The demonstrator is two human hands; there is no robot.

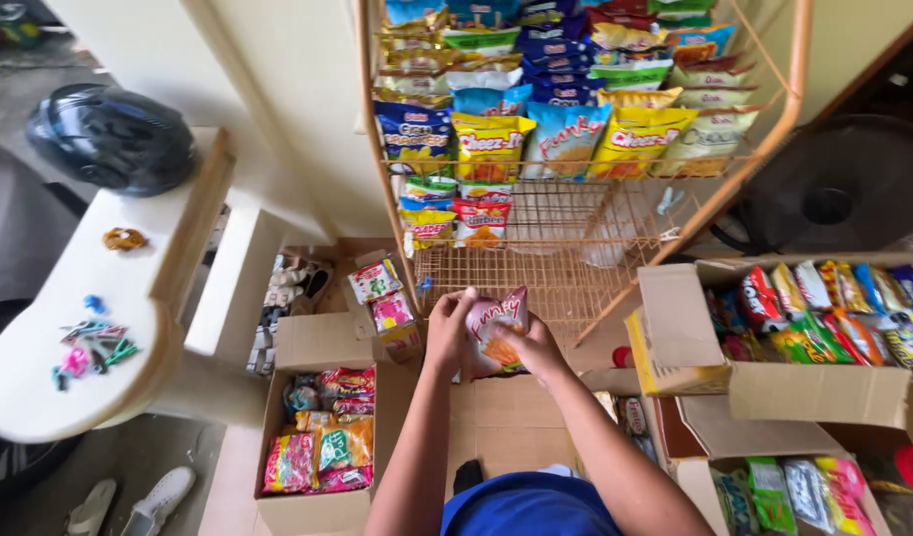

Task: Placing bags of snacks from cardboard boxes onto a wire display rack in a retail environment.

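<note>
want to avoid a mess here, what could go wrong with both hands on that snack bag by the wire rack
1. The snack bag is pinched between the left hand and right hand; a hard squeeze might crush the chips or burst it.
2. The wire rack is heavily loaded up top; a bump might spill bags.
3. Open cardboard boxes crowd both sides, so an elbow could catch one.

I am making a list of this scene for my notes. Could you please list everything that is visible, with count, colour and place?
snack bag: one, pink, held in front of the rack
wire rack: one, orange, centre, upper shelves full of snack bags
cardboard boxes: several, brown, floor, holding snacks
helmet: one, dark, white counter at left
fan: one, black, right
sandals: two, white, floor
left hand: on the bag
right hand: on the bag
</note>
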